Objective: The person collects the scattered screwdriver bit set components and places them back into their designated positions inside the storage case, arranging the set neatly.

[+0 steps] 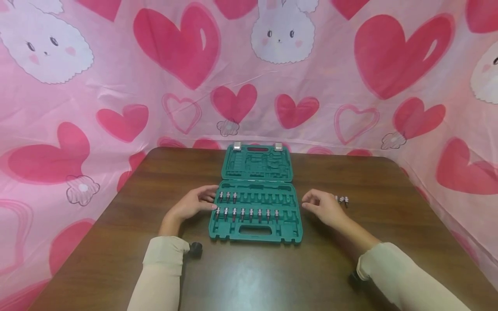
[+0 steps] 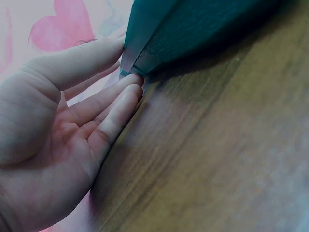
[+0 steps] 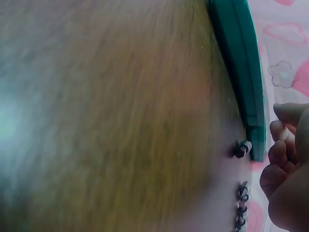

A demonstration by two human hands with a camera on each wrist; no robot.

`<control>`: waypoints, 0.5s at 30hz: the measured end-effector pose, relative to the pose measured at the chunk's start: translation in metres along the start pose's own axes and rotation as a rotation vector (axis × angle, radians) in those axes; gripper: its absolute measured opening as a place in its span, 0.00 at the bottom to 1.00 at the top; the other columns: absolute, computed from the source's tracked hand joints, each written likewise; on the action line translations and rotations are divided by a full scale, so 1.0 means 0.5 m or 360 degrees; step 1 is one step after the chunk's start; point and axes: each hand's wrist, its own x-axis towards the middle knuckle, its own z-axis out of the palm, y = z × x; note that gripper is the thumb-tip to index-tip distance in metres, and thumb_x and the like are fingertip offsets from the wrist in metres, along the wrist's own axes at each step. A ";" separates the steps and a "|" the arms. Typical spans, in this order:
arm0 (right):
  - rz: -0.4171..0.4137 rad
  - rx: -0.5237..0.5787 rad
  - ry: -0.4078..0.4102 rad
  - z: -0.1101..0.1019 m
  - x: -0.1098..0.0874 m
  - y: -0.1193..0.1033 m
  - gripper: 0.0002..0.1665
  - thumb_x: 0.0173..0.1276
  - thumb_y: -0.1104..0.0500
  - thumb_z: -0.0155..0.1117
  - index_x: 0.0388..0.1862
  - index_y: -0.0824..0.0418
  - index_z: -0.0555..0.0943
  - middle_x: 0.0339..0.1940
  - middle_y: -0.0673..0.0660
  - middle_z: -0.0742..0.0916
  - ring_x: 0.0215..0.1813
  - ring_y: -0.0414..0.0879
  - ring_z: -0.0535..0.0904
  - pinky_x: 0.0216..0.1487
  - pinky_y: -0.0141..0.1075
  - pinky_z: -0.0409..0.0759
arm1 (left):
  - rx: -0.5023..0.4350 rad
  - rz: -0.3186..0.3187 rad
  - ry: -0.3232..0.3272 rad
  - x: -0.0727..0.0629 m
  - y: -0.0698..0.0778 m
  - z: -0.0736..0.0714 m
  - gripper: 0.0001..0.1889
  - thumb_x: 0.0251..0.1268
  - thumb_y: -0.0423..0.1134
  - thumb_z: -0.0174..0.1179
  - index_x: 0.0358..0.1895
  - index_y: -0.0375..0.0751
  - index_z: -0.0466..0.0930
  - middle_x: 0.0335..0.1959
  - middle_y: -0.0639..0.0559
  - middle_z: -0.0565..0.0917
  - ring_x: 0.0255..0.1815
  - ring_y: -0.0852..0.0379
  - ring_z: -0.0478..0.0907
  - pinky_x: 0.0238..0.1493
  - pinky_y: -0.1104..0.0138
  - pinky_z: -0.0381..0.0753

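A green tool case (image 1: 254,235) lies open on the table. Several silver-and-dark bit sockets stand in its lower row, among them one bit socket (image 1: 251,214), and three fill the left of its upper row. My left hand (image 1: 193,203) rests at the case's left side, thumb and nearly straight fingers touching its edge in the left wrist view. Just off the right side, my right hand (image 1: 324,207) hovers with loosely curled fingers and nothing seen between them. Beyond it lie loose bit sockets (image 1: 346,201); the right wrist view shows one single bit socket (image 3: 243,148) near the case.
The case's raised lid (image 1: 257,162), with two silver latches, leans back at the rear. The brown wooden table (image 1: 241,276) reaches to a pink cloth backdrop (image 1: 268,82) with hearts and rabbits. Black wrist cameras sit below both sleeves.
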 end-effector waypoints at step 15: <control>-0.0041 -0.0098 -0.0113 -0.022 -0.014 0.040 0.08 0.63 0.61 0.70 0.40 0.58 0.81 0.20 0.50 0.77 0.23 0.46 0.72 0.24 0.36 0.72 | -0.0011 0.0020 -0.0011 -0.002 0.001 -0.002 0.33 0.60 0.40 0.68 0.70 0.46 0.68 0.56 0.45 0.78 0.56 0.46 0.74 0.60 0.48 0.71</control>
